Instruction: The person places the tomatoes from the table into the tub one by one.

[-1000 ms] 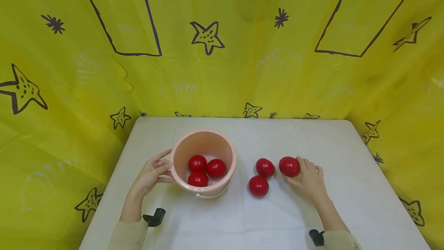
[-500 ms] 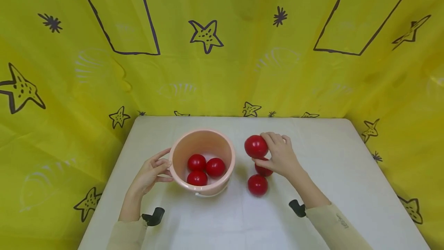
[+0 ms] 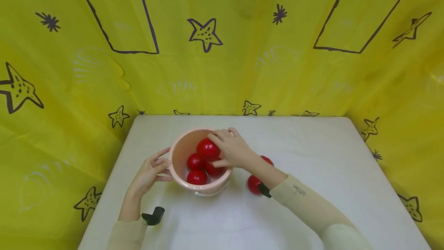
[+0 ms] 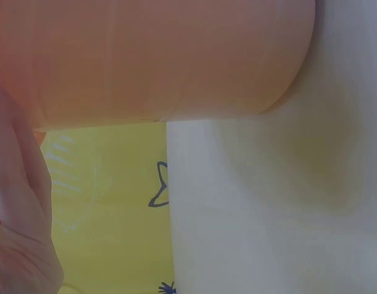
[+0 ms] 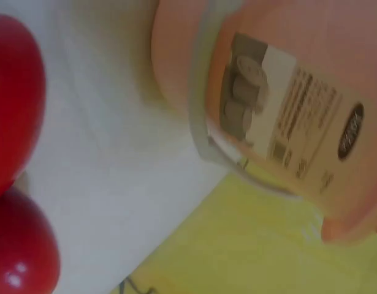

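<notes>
A pink bucket (image 3: pixel 175 178) stands on the white table with three shiny red balls (image 3: pixel 197 178) inside. My left hand (image 3: pixel 149 173) holds its left side at the rim; in the left wrist view, the fingers (image 4: pixel 13 153) lie along the bucket wall (image 4: pixel 176 67). Over the bucket's right part, my right hand (image 3: pixel 233 147) grips another red ball (image 3: pixel 207 149) between thumb and fingers, above the others. The right wrist view shows the bucket's printed label (image 5: pixel 286 113) and white handle (image 5: pixel 203 92); the held ball is outside that view.
Two more red balls stay on the table right of the bucket, one (image 3: pixel 254 184) nearer and one (image 3: pixel 268 160) farther, both partly hidden by my right forearm. A yellow patterned curtain (image 3: pixel 236 76) encloses the table's back and sides.
My right hand has carried a red ball from the table's right side, over the two others, leftward to the bucket's mouth. My left hand and the bucket have stayed in place.
</notes>
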Tool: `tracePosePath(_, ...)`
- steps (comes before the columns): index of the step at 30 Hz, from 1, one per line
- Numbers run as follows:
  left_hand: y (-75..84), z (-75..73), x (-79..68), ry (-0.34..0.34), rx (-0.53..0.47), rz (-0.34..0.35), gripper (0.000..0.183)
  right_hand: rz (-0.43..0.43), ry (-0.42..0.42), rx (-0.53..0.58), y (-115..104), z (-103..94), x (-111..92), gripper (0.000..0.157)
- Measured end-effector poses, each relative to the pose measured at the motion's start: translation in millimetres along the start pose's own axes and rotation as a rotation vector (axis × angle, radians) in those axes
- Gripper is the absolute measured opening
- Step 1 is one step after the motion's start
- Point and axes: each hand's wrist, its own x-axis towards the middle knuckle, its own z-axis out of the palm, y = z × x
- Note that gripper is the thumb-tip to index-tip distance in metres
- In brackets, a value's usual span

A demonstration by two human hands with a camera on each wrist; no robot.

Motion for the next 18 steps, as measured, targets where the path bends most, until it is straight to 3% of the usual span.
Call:
tracePosePath(7, 1.4, 0.6, 1.2, 0.009, -0.001, -0.015, 0.058, -0.123, -0.130, -0.111, -21.6, 19.7, 26.2, 0.076)
tracePosePath(13, 2.6, 1.1, 1.1, 0.015, 0.022, -0.020, 0.057, -0.153, -0.281, -0.139, -36.4, 33.4, 40.2, 0.078)
tracePosePath(18, 2.0, 1.7, 0.9, 0.018, 0.032, -0.020, 0.056, -0.160, -0.334, -0.182, -43.5, 43.9, 48.8, 0.077)
